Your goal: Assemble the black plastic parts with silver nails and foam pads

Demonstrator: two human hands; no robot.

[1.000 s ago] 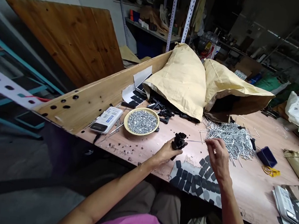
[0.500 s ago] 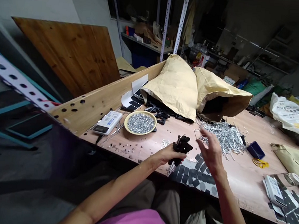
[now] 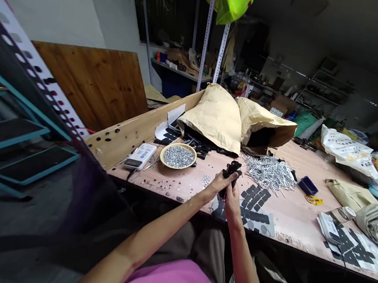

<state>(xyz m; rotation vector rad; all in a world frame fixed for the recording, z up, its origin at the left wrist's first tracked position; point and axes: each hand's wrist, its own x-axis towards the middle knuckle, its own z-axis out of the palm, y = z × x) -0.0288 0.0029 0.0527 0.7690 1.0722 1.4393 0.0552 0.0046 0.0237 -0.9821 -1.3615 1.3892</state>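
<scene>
A bundle of black plastic parts (image 3: 231,170) is gripped in my left hand (image 3: 219,183), above the front edge of the table. My right hand (image 3: 232,196) is closed against the lower right side of the same bundle, its fingers partly hidden. Just right of my hands lies a loose heap of thin metal rods (image 3: 271,172). To the left stands a yellow bowl (image 3: 163,162) full of small silvery metal pieces. Under and beside my hands is a sheet with flat black pads (image 3: 252,203). Small metal washers (image 3: 206,178) lie scattered left of my hands.
Two brown paper sacks (image 3: 215,115) lie at the back, black parts spilling from the left one. A white scale-like device (image 3: 141,156) sits left of the bowl. At right are a dark blue box (image 3: 307,185), yellow bands (image 3: 314,199) and a second white device (image 3: 329,229).
My right hand has moved left and down from beside the metal rods and joined my left hand at the black parts. It was open before. The camera view has shifted.
</scene>
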